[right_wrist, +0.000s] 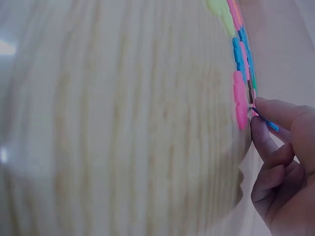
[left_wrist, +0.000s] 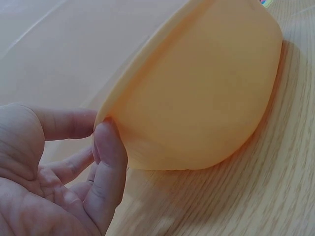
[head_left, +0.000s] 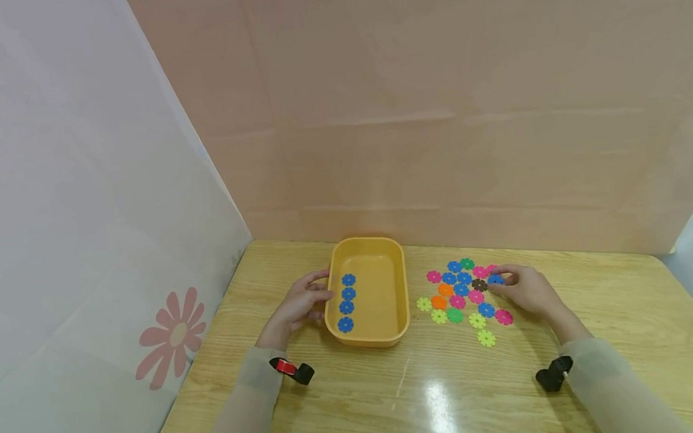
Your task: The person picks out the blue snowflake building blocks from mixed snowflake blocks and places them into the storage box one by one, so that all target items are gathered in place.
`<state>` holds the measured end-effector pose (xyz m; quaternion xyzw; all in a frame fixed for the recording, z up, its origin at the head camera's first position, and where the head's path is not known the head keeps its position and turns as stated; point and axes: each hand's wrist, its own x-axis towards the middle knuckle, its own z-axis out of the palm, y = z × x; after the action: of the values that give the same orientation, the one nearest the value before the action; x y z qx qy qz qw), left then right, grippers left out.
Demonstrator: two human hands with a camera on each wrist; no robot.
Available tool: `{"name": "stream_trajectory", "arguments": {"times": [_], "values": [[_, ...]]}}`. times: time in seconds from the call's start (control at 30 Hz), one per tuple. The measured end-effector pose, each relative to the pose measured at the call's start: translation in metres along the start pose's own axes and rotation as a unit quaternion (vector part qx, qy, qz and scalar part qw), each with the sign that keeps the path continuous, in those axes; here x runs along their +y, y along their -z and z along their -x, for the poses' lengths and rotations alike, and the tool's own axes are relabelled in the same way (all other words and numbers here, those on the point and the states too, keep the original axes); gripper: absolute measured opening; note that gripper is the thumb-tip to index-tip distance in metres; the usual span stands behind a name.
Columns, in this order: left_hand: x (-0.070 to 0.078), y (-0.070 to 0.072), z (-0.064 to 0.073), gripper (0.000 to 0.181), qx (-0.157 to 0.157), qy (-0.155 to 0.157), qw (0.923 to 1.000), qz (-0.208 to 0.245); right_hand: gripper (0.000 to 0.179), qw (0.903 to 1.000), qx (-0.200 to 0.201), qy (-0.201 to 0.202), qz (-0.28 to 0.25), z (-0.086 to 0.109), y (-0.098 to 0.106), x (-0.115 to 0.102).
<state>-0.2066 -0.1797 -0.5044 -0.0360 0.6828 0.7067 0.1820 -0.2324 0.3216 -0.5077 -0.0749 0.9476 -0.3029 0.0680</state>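
A yellow plastic tray (head_left: 401,333) stands on the table, with several blue snowflake discs (head_left: 347,307) in a column along its left side. My left hand (head_left: 300,304) is at the tray's left edge, thumb and finger pinching the rim; the left wrist view shows the hand (left_wrist: 64,167) against the tray's outer wall (left_wrist: 206,93). To the right lies a loose spread of snowflake discs (head_left: 458,302) in pink, blue, green, orange, yellow-green and brown. My right hand (head_left: 529,291) pinches a blue snowflake disc (right_wrist: 268,123) at the spread's right edge, tilted between thumb and finger.
The wooden table (head_left: 492,394) runs up to a beige backdrop (head_left: 437,136) behind the tray. A pale wall sheet with a pink flower print (head_left: 176,336) stands at the left. Each wrist carries a small black camera.
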Motion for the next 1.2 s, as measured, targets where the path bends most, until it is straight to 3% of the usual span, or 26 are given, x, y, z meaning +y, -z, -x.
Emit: {"name": "stream_trajectory", "arguments": {"times": [0.67,1.2], "values": [[0.000,-0.001,0.000,0.061,0.000,-0.003,1.0000,-0.003,0.059,0.9948,-0.023,-0.016,-0.098,0.003,0.003,0.000],[0.001,-0.001,0.001,0.061,0.001,-0.001,1.0000,-0.003,0.051,0.9919,-0.020,0.003,-0.126,-0.003,0.004,-0.017]]}}
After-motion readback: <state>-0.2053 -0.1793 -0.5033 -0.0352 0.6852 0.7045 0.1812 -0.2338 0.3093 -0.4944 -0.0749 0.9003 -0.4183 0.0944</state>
